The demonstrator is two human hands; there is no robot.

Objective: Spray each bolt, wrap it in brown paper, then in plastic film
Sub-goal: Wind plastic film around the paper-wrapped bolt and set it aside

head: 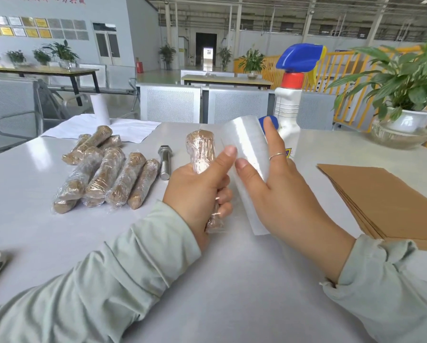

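1. Left hand (197,191) grip clamped round the wrapped bolt (202,154), held upright above the worktop (232,280) so film can wind on.
2. Right hand (279,191) grip clamped on the film roll (247,159), close beside the bolt, likely keeping the film taut.
3. One bare bolt (165,162) lies waiting beside the finished bundles (108,174).
4. Spray bottle (288,102) and brown paper (385,201) sit to the right, within reach.

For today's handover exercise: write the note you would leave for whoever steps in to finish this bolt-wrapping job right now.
Left hand grips a paper-wrapped bolt, film already round it. Right hand holds the film roll.
Done: pile of wrapped bolts on the table's left.
Left: finish this one; then the bare bolt beside the pile needs spray, paper and film.
Spray bottle stands behind the roll; brown paper sheets lie on the right.
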